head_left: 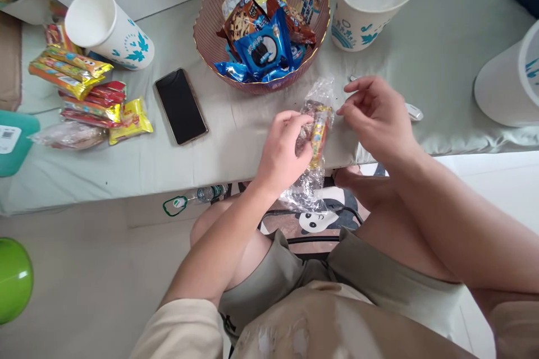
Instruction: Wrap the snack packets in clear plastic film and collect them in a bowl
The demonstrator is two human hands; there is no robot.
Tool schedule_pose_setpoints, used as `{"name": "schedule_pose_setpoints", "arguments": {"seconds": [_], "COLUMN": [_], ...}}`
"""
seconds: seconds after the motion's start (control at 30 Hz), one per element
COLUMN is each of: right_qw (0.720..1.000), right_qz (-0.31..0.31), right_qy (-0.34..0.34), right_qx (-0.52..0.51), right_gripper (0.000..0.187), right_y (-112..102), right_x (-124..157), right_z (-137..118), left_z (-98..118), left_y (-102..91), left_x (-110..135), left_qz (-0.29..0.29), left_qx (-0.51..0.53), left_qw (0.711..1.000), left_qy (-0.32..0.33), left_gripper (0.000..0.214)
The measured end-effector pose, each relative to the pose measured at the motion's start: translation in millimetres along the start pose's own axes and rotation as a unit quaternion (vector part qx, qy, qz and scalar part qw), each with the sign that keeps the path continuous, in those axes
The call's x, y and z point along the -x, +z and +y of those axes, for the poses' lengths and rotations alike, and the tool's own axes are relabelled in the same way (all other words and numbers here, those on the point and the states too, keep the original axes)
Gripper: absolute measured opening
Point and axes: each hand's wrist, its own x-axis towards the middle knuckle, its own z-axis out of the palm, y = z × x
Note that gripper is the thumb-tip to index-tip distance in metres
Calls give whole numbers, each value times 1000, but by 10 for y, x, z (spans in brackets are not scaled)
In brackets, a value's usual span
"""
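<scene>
Near the table's front edge, my left hand [288, 148] has its thumb and fingers closed on a small bundle of yellow-and-red snack packets [320, 137]. A crinkled clear plastic bag [309, 188] is around the packets and hangs over the edge. My right hand [377, 115] hovers just right of the bundle, index finger and thumb apart, with nothing visible between them. Beneath it lies a thin white object [415, 112], mostly covered by the hand, so its kind cannot be made out.
Behind my hands stands a pink ribbed bowl [206, 39] of wrapped biscuits. Paper cups include one [351, 33] holding clear plastic, another [135, 47] at left, and a white container [501, 87] at right. A phone [181, 106] and several snack packets [90, 101] lie left.
</scene>
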Motion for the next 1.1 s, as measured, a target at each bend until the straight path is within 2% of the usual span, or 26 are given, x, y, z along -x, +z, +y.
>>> {"name": "schedule_pose_setpoints", "arguments": {"seconds": [0.07,0.13,0.23,0.3,0.4,0.47,0.6,0.73,0.8,0.93,1.1], "right_qw": [999,998,996,997,996,995,998,997,996,997,990], "right_qz": [10,-10,-52,-46,-26,-37,-50,-27,-23,-29,13], "right_qy": [-19,-35,-45,-38,-24,-28,-34,9,14,4,16], "right_qx": [23,48,49,44,76,84,17,-74,-90,-73,-139], "right_gripper": [24,33,34,30,37,39,30,30,32,41,33], "right_y": [-28,-24,18,37,35,24,-8,-52,-72,-114,-269], "right_x": [-18,-10,26,37,27,21,41,51,33,-35,-119], "right_z": [39,56,30,1,-32,-57,-148,-226,-234,-190,-16], "left_z": [22,41,63,70,69,65,67,93,110,129,138], "left_y": [-2,-6,-1,8,23,31,36,49,69,128,165], "left_x": [-7,-15,-13,-3,9,10,1,-1,-7,-41,-83], "left_qz": [7,-19,-51,-51,-50,-57,-59,-54,-54,-47,-49], "left_qx": [-22,-17,-22,-31,-28,-34,-50,-28,-19,-12,-15], "left_qw": [1000,1000,998,998,998,998,997,998,998,999,999], "left_qy": [1,-7,-10,-3,16,22,16,12,3,-8,-15], "left_gripper": [21,13,13,12,13,14,14,11,18,36,24]}}
